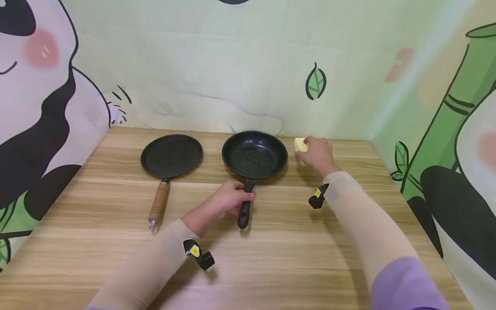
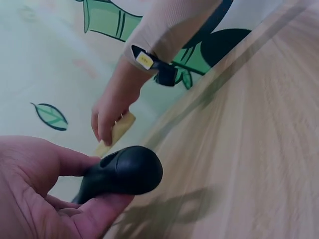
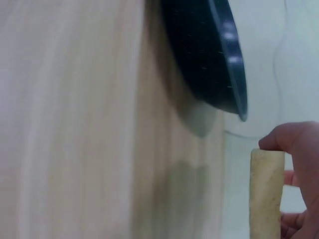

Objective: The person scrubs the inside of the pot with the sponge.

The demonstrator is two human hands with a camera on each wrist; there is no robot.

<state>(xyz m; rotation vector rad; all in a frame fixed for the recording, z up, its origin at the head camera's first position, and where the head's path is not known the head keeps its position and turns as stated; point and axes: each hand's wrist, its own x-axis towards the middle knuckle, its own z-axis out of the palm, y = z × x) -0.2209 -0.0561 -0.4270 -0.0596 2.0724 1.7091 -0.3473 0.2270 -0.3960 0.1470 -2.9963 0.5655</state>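
The left hand (image 1: 229, 199) gripped the black handle (image 1: 243, 215) of the deep nonstick frying pan (image 1: 253, 156), thumb across the top and fingers beneath, closed with no visible slack. This opposed grip presumably served to steady the pan against tipping or turning; the handle stood clear of the tabletop (image 1: 286, 262), which left room for the fingers. Whether the pan's base bore fully on the wood could not be confirmed.

The right hand (image 1: 319, 156) pinched a pale yellow sponge (image 3: 266, 196) between thumb and fingers, opened only to the block's width. The sponge was held off the wood, just right of the pan's rim; the edge hold left its broad face largely free, probably for contact.

The flat crepe pan (image 1: 172, 155) lay untouched left of the frying pan, its wooden handle (image 1: 159, 201) toward the person, an orientation that suited easy reach.
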